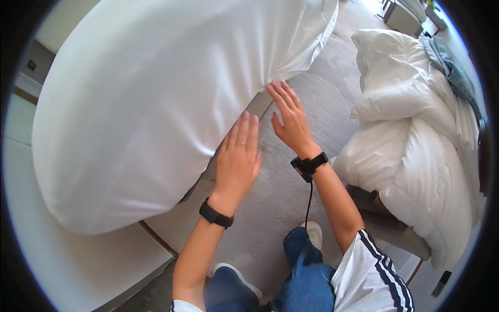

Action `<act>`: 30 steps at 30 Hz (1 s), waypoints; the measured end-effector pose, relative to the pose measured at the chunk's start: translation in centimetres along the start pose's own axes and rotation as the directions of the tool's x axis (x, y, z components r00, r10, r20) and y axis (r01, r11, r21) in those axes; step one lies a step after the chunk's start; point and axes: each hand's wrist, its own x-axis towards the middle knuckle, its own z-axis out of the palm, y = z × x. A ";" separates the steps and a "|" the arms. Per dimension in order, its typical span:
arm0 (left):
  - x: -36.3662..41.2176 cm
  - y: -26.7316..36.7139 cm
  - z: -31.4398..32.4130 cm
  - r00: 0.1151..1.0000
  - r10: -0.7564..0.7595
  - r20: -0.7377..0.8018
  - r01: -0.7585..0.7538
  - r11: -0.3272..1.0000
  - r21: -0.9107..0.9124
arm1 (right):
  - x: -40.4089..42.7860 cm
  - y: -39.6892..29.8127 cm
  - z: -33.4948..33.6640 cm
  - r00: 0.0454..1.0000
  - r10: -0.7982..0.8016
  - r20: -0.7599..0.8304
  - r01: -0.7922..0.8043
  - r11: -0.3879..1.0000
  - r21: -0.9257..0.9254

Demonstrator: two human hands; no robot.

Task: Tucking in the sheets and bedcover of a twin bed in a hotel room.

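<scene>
A white fitted sheet [156, 97] covers the mattress before me, with creases running down to its gathered lower edge. My left hand [237, 160] is beside the near side of the bed, palm down, fingers pointing away from me and close together. Its fingertips are near the sheet's edge; whether they touch it I cannot tell. Further along, my right hand [290, 121] reaches to the sheet's lower hem, thumb apart from the fingers. Its fingertips meet or nearly meet the fabric. Neither hand grips anything. Between them shows a strip of the bed frame [258, 104].
On my right, a white duvet [425, 156] and a white pillow [393, 74] are heaped on a low piece of furniture [405, 230]. A grey-blue cloth [452, 70] lies behind them. Grey floor [327, 97] runs between bed and heap. A black cable [309, 202] hangs from my right wristband.
</scene>
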 end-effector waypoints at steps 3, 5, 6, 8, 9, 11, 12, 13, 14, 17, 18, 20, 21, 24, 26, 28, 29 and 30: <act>1.7 0.0 2.7 0.988 -0.154 -0.024 0.156 0.978 0.139 | 0.5 0.8 0.9 1.000 0.018 0.015 -0.018 1.000 0.013; 2.6 -0.4 2.8 0.956 -0.288 -0.062 0.288 0.871 0.398 | 1.6 -0.3 -0.2 0.995 0.025 0.096 -0.008 0.985 -0.173; 2.9 -0.5 2.8 0.957 -0.251 -0.148 0.291 0.811 0.508 | 2.1 -0.6 0.1 0.994 0.043 0.102 -0.026 0.987 -0.156; 2.9 -0.9 3.3 0.942 -0.295 -0.159 0.334 0.785 0.522 | 2.8 -1.4 0.4 0.988 0.051 0.146 -0.016 0.973 -0.232; 3.2 -0.4 3.5 0.921 -0.328 -0.210 0.389 0.760 0.520 | 3.7 -1.6 0.2 0.988 0.064 0.144 -0.030 0.973 -0.228; 4.4 -0.4 3.9 0.953 -0.223 -0.207 0.302 0.758 0.577 | 5.8 -1.3 1.2 0.986 0.085 0.141 -0.048 0.968 -0.245; 4.5 -0.7 3.8 0.950 -0.217 -0.224 0.308 0.762 0.570 | 6.1 -1.2 1.7 0.991 0.080 0.106 -0.054 0.972 -0.229; 4.2 -0.7 3.6 0.944 -0.225 -0.240 0.325 0.751 0.574 | 5.7 -0.3 2.0 0.990 0.096 0.101 -0.072 0.974 -0.217; 4.2 -0.4 3.6 0.908 -0.384 -0.168 0.410 0.733 0.543 | 5.1 0.9 2.2 0.998 0.027 0.064 -0.021 0.995 -0.096; 3.7 -0.9 3.6 0.957 -0.207 -0.203 0.285 0.803 0.524 | 4.0 3.0 2.2 1.000 -0.004 0.012 0.004 1.000 -0.023; 3.6 -0.9 3.3 0.959 -0.209 -0.192 0.280 0.801 0.529 | 3.4 3.1 1.8 0.998 -0.053 -0.017 0.054 0.997 0.059; 3.4 -0.7 2.8 0.949 -0.182 -0.257 0.290 0.825 0.486 | 2.2 2.6 2.1 0.995 -0.092 -0.042 0.098 0.985 0.146; 3.3 -0.6 2.5 0.949 -0.185 -0.255 0.292 0.820 0.492 | 2.0 1.3 1.9 0.998 -0.051 -0.022 0.053 0.996 0.067; 2.6 0.1 3.9 0.941 -0.190 -0.279 0.310 0.812 0.494 | 1.7 0.2 1.4 0.999 0.050 0.011 -0.048 0.988 -0.147; 2.3 0.8 4.8 0.937 -0.213 -0.277 0.330 0.798 0.504 | 3.6 -1.2 3.0 0.987 0.153 -0.039 -0.155 0.892 -0.425; 1.7 1.4 5.6 0.930 -0.239 -0.280 0.357 0.772 0.526 | 3.4 -1.6 4.3 0.977 0.213 0.002 -0.184 0.847 -0.498; 1.6 1.6 6.2 0.930 -0.256 -0.264 0.358 0.793 0.493 | 3.3 -1.1 4.7 0.973 0.232 0.015 -0.187 0.819 -0.543; 1.3 1.3 6.2 0.931 -0.272 -0.245 0.359 0.810 0.464 | 3.1 -0.3 5.1 0.971 0.239 0.012 -0.195 0.822 -0.535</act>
